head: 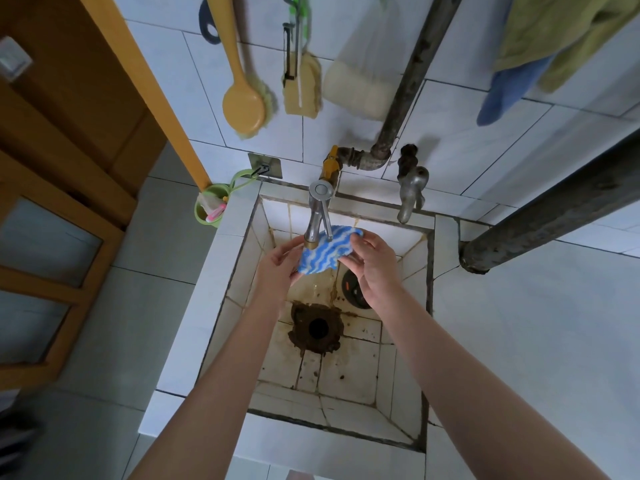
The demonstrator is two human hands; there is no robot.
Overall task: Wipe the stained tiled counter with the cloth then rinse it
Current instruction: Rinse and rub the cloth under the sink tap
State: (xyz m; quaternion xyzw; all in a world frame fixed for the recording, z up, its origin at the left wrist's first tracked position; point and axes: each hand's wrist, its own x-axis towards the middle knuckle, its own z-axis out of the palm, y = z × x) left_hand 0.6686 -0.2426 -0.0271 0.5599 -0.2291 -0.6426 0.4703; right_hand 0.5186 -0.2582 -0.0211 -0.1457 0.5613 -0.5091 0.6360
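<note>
At frame center I see both arms extended over the sink point(242, 271); left hand point(277, 268) and right hand point(372, 268) pinch the cloth point(325, 252) beneath the tap point(318, 216).

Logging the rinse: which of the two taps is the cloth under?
The shiny chrome tap, left of the dull grey tap; left hand and right hand hold the cloth at its spout.

Cloth point(325, 252) partly behind tap spout point(317, 223); dark disc point(348, 285) half hidden by right hand point(372, 263); green towel point(561, 32) cut by top edge.
</note>
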